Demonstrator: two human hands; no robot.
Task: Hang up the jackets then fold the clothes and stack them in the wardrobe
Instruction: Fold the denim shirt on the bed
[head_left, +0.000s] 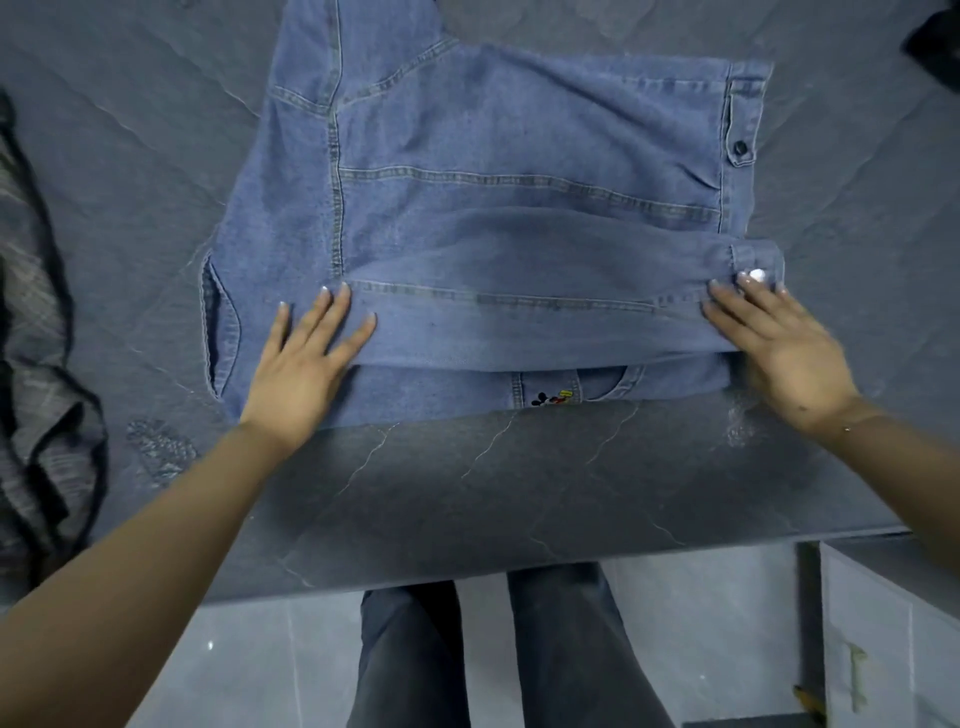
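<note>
**Denim garment pressed flat on grey bed**

A person's left hand (306, 358) and right hand (769, 343) lie with fingers straight and spread, gripping nothing, on a folded-over sleeve of the denim garment (519, 156). The rest of the garment stretches away beyond both hands across the grey quilted bedspread (519, 478).

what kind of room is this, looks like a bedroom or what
Most likely a bedroom. The denim garment is spread on a grey quilted bedspread with both hands flat on it, more clothes lie heaped beside it, and a white cabinet stands on the tiled floor.
</note>
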